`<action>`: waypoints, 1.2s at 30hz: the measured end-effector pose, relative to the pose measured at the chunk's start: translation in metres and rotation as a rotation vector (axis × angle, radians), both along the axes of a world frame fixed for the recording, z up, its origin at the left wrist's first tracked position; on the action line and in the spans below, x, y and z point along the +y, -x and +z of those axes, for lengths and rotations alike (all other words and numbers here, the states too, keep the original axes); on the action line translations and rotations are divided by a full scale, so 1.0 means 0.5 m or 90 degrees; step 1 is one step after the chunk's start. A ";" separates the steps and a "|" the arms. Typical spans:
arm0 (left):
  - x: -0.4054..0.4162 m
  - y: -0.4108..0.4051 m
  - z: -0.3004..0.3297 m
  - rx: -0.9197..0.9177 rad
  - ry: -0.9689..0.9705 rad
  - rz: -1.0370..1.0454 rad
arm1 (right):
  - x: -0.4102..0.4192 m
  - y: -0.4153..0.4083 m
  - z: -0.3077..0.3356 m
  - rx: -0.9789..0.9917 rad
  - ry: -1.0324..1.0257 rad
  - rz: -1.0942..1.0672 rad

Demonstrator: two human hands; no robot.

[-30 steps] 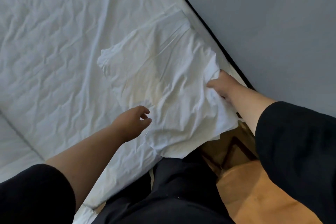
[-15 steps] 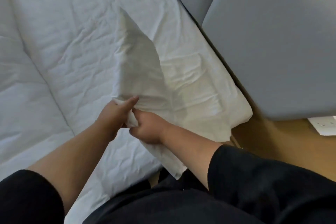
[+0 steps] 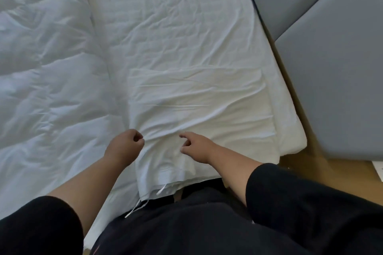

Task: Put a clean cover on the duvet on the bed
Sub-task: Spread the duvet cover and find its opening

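Now the fingers have let the cloth go: half a second ago both hands were bunched together on a raised peak of the folded cover, and it has since dropped flat onto the bed. On the left hand point(image 3: 124, 147) the fingers are curled in toward the palm; they sit right at the cover's left edge, and whether they still pinch a fold there I cannot tell. On the right hand point(image 3: 195, 146) the fingers are loosely apart, forefinger stretched forward, resting on or just over the cloth and holding nothing. Both forearms reach out from black sleeves over the near edge of the bed point(image 3: 294, 141). The clean cover point(image 3: 199, 105) lies as a folded rectangle near the bed's corner, its ties point(image 3: 136, 206) hanging off the near hem. The duvet point(image 3: 45, 72) lies bare beside it, to the left. By my reading the cover is merely laid out, with unfolding and finding its opening yet to come
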State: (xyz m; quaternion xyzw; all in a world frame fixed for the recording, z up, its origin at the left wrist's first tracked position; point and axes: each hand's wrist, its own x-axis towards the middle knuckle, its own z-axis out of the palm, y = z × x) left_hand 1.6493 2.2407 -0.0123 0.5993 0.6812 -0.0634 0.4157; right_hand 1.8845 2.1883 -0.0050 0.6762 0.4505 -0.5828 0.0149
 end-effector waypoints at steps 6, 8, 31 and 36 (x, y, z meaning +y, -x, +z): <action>0.004 -0.144 -0.008 -0.033 0.033 -0.114 | -0.034 -0.223 -0.016 -0.088 -0.002 -0.224; 0.013 -0.215 -0.013 -0.031 0.050 -0.167 | -0.050 -0.307 -0.029 -0.106 -0.013 -0.294; -0.001 -0.990 -0.258 -0.059 0.283 -0.203 | -0.144 -0.731 -0.270 -0.060 -0.036 -0.396; 0.076 -1.014 -0.203 -0.010 0.166 -0.097 | -0.101 -0.635 -0.156 0.014 -0.119 -0.216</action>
